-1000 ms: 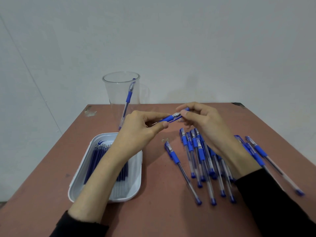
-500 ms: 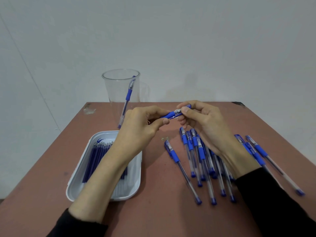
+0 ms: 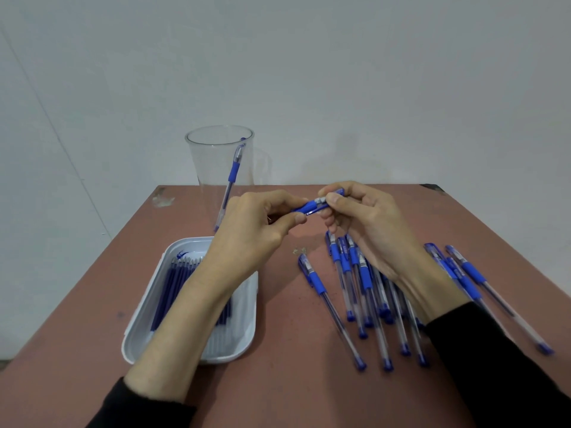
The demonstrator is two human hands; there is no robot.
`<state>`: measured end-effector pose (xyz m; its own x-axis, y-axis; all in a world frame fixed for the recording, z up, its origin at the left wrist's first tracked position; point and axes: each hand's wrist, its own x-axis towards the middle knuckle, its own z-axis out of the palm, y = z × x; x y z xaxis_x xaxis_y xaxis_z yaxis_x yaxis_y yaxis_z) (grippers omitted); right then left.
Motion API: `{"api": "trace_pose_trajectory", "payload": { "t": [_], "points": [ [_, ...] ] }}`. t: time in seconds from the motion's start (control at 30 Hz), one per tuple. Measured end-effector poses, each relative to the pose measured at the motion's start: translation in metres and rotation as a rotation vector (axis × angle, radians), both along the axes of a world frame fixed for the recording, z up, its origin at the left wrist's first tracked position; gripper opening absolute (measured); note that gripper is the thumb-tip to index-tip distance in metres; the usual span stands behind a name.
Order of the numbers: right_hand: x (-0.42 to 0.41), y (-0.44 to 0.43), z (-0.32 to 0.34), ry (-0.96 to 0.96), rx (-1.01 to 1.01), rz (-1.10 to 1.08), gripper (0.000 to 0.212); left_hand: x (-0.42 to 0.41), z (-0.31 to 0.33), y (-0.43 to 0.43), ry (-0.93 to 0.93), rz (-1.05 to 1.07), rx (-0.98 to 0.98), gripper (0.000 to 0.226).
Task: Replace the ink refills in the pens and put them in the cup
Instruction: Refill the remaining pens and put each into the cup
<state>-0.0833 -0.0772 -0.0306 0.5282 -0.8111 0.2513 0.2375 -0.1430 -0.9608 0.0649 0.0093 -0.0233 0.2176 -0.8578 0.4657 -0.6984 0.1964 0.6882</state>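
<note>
Both hands meet above the bench [image 3: 293, 384], clamped on one blue gel pen [image 3: 310, 207]. The left hand [image 3: 253, 233] pinches the blue rubber grip between thumb and forefinger. The right hand [image 3: 370, 223] pinches the silvery tip section just beside it. The rest of the barrel is hidden behind the left hand, so I cannot tell whether the tip is being twisted on or off.

The pen looks light, thin and stiff. Its clear barrel is probably slick, so the rubber sleeve is the sure place to hold, while the short tip piece wants a fingertip pinch. That piece is small and could easily slip and roll away.

Under the left wrist sits a white tray [image 3: 139, 329] of dark blue refills [image 3: 173, 285]. These are slender and likely to flex, so they are best held near the middle and fed in straight.

Below the right hand a fan of loose pens [image 3: 364, 279] lies on the bench, with more pens [image 3: 469, 271] further right.

Beyond the left hand stands a clear plastic cup [image 3: 204, 168] with one finished pen [image 3: 233, 172] leaning inside. The cup looks tall and light, so a pen should be lowered in gently rather than tossed.
</note>
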Motion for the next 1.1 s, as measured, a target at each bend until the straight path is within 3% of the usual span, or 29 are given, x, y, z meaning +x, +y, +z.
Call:
{"api": "trace_pose_trajectory", "payload": {
  "t": [0.2, 0.33, 0.4, 0.5, 0.57, 0.77, 0.87, 0.97, 1.1],
  "points": [
    [-0.005, 0.003, 0.010, -0.133, 0.112, 0.044, 0.018, -0.003, 0.009, 0.013, 0.017, 0.016, -0.020, 0.022],
    [-0.009, 0.004, 0.039, -0.140, 0.034, -0.062, 0.011, 0.015, 0.017, 0.022, 0.046, 0.256, -0.263, 0.027],
    [-0.006, 0.001, 0.063, -0.144, -0.040, -0.109, 0.011, 0.037, 0.018, 0.019, 0.013, 0.375, -0.280, 0.054],
    [0.008, -0.007, 0.105, -0.171, -0.166, -0.164, 0.011, 0.064, 0.017, 0.010, 0.072, 0.405, -0.064, 0.108],
    [0.027, -0.015, 0.127, -0.148, -0.265, -0.195, 0.011, 0.073, 0.014, 0.003, 0.142, 0.328, 0.053, 0.120],
    [0.114, -0.028, 0.136, 0.245, -0.552, -0.170, 0.010, 0.086, -0.002, -0.011, 0.172, 0.303, 0.083, 0.095],
    [0.146, -0.027, 0.126, 0.459, -0.656, -0.130, 0.008, 0.087, -0.003, -0.012, 0.175, 0.299, 0.060, 0.091],
    [0.168, -0.031, 0.117, 0.638, -0.671, -0.077, 0.020, 0.089, -0.003, -0.013, 0.164, 0.308, 0.060, 0.091],
    [0.179, -0.034, 0.107, 0.888, -0.760, -0.152, 0.026, 0.090, -0.003, -0.013, 0.168, 0.308, 0.069, 0.091]
  ]
}}
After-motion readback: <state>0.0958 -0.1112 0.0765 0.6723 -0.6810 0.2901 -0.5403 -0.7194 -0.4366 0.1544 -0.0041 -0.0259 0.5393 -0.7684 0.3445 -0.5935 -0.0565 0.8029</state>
